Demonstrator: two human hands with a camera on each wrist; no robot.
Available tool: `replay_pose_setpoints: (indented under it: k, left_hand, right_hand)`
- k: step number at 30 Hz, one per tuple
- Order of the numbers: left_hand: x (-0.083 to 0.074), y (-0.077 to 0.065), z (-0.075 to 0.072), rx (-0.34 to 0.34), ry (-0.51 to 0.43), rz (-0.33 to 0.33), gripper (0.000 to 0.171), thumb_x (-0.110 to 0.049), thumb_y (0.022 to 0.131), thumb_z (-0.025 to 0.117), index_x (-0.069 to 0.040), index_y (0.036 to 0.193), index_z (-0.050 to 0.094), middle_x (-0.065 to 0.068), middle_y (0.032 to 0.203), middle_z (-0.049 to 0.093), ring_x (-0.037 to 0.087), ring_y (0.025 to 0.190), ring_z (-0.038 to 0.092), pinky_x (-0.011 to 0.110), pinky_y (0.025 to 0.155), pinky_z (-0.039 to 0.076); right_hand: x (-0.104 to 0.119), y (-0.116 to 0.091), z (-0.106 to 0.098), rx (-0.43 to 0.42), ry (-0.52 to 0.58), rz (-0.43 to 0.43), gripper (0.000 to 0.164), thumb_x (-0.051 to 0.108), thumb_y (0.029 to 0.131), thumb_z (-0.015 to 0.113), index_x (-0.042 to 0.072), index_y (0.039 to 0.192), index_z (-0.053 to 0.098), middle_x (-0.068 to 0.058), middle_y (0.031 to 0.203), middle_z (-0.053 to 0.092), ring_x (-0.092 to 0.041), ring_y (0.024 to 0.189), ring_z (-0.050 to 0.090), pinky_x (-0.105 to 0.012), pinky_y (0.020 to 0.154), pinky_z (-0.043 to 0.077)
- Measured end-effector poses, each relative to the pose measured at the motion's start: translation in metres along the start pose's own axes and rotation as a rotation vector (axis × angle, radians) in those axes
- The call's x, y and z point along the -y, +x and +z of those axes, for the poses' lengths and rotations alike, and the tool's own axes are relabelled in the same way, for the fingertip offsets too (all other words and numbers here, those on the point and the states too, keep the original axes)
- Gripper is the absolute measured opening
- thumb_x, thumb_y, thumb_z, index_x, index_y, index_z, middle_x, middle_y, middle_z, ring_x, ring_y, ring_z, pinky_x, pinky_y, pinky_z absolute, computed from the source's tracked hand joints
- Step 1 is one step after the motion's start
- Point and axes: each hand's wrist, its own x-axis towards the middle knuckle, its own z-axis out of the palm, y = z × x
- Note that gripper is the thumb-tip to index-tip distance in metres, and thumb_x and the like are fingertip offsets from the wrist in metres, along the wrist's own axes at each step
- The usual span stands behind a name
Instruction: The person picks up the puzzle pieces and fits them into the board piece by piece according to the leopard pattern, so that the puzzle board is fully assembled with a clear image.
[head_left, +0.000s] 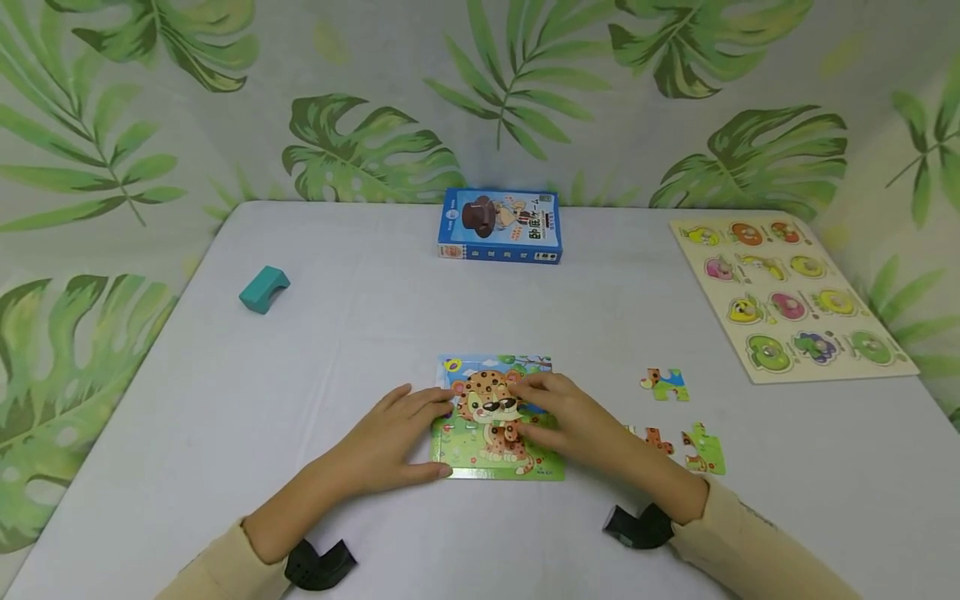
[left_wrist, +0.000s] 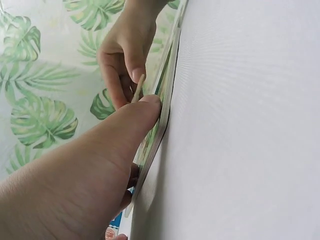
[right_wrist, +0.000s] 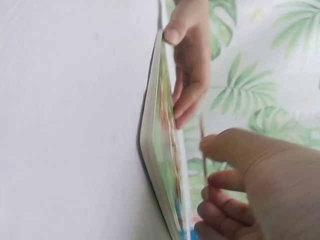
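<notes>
A jigsaw puzzle board [head_left: 495, 472] with a spotted cartoon cub on green grass lies flat on the table. My left hand [head_left: 386, 439] rests at the board's left side, thumb on the near left corner and fingertips on the picture. Over the right half of the board, my right hand [head_left: 581, 421] pinches a puzzle piece [left_wrist: 139, 87] between thumb and fingers. Both wrist views show this thin piece edge-on and raised off the board. Loose puzzle pieces lie to the right: one with blue and green [head_left: 666, 385], a green one [head_left: 705, 450], and a spotted brown one [head_left: 660, 439] partly behind the right forearm.
A blue game box [head_left: 500, 227] stands at the table's far edge. Far right lies a wooden fruit puzzle board [head_left: 787, 292]. At far left is a teal arch block [head_left: 264, 289]. Black wrist cameras sit below both wrists, and leaf-patterned cloth hangs behind the white table.
</notes>
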Motion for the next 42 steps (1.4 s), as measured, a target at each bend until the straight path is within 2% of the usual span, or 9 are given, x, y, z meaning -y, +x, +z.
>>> replay_pose_setpoints:
  k: [3, 7, 12, 18, 21, 28, 32, 36, 42]
  left_hand:
    - [-0.001, 0.001, 0.001, 0.001, 0.020, -0.002, 0.076, -0.065, 0.078, 0.049, -0.011, 0.131, 0.043, 0.001, 0.137, 0.037, 0.014, 0.127, 0.029, 0.044, 0.104, 0.017]
    - [-0.004, 0.003, 0.003, 0.014, 0.051, -0.003, 0.077, -0.070, 0.075, 0.046, -0.024, 0.137, 0.038, 0.002, 0.137, 0.036, 0.017, 0.125, 0.029, 0.047, 0.102, 0.016]
    - [-0.010, 0.007, 0.004, 0.034, 0.101, 0.016, 0.074, -0.073, 0.074, 0.044, -0.034, 0.137, 0.037, 0.009, 0.137, 0.032, 0.024, 0.124, 0.029, 0.051, 0.101, 0.016]
    - [-0.013, 0.008, 0.001, 0.046, 0.144, 0.030, 0.072, -0.072, 0.074, 0.045, -0.033, 0.134, 0.043, 0.013, 0.131, 0.037, 0.026, 0.119, 0.032, 0.049, 0.099, 0.021]
    - [-0.014, 0.010, -0.001, 0.061, 0.149, 0.029, 0.072, -0.072, 0.074, 0.044, -0.032, 0.134, 0.043, 0.013, 0.129, 0.038, 0.026, 0.118, 0.033, 0.047, 0.099, 0.023]
    - [-0.015, 0.010, -0.001, 0.060, 0.132, 0.028, 0.072, -0.071, 0.074, 0.046, -0.031, 0.133, 0.043, 0.014, 0.130, 0.037, 0.026, 0.119, 0.032, 0.048, 0.099, 0.022]
    - [-0.015, 0.011, -0.001, 0.053, 0.127, 0.026, 0.072, -0.071, 0.074, 0.047, -0.031, 0.134, 0.043, 0.013, 0.130, 0.037, 0.026, 0.119, 0.033, 0.046, 0.099, 0.022]
    - [-0.015, 0.013, 0.000, 0.045, 0.113, 0.026, 0.073, -0.071, 0.073, 0.048, -0.031, 0.134, 0.043, 0.013, 0.129, 0.038, 0.026, 0.118, 0.033, 0.045, 0.099, 0.022]
    - [-0.015, 0.013, 0.001, 0.048, 0.120, 0.020, 0.074, -0.072, 0.072, 0.048, -0.032, 0.134, 0.043, 0.013, 0.128, 0.039, 0.027, 0.117, 0.034, 0.045, 0.099, 0.022]
  right_hand:
    - [-0.001, 0.005, 0.007, 0.036, -0.033, -0.005, 0.045, 0.022, 0.082, 0.066, 0.004, 0.122, 0.056, -0.009, 0.118, 0.050, -0.021, 0.109, 0.045, -0.033, 0.086, 0.044]
    - [0.001, 0.010, 0.013, 0.051, -0.066, -0.029, 0.046, 0.023, 0.082, 0.066, 0.001, 0.121, 0.056, -0.013, 0.120, 0.049, -0.025, 0.112, 0.043, -0.038, 0.090, 0.040]
    - [0.005, 0.016, 0.014, 0.066, -0.073, -0.025, 0.045, 0.021, 0.081, 0.067, -0.002, 0.119, 0.057, -0.012, 0.117, 0.050, -0.023, 0.106, 0.045, -0.036, 0.086, 0.043]
    - [0.009, 0.021, 0.011, 0.082, -0.115, -0.048, 0.042, 0.023, 0.080, 0.068, -0.001, 0.115, 0.060, -0.007, 0.106, 0.052, -0.017, 0.093, 0.046, -0.031, 0.078, 0.042]
    - [0.008, 0.022, 0.010, 0.101, -0.109, -0.045, 0.045, 0.029, 0.081, 0.067, 0.003, 0.117, 0.060, -0.004, 0.106, 0.050, -0.016, 0.093, 0.043, -0.033, 0.079, 0.038]
    - [0.002, 0.012, 0.007, 0.212, -0.023, 0.007, 0.058, 0.036, 0.083, 0.062, 0.009, 0.132, 0.046, -0.007, 0.129, 0.039, -0.025, 0.119, 0.033, -0.045, 0.095, 0.030]
    - [0.000, 0.008, -0.001, 0.238, 0.080, 0.073, 0.061, 0.037, 0.084, 0.062, 0.016, 0.137, 0.039, -0.004, 0.138, 0.030, -0.023, 0.125, 0.027, -0.045, 0.097, 0.031]
    - [-0.002, 0.001, -0.018, 0.183, 0.158, 0.122, 0.065, 0.030, 0.081, 0.067, 0.018, 0.137, 0.036, -0.002, 0.138, 0.028, -0.020, 0.126, 0.026, -0.044, 0.095, 0.035]
    - [-0.011, -0.023, -0.055, -0.019, 0.078, 0.094, 0.071, 0.024, 0.076, 0.072, 0.013, 0.136, 0.036, -0.004, 0.136, 0.032, -0.022, 0.124, 0.031, -0.044, 0.093, 0.037]
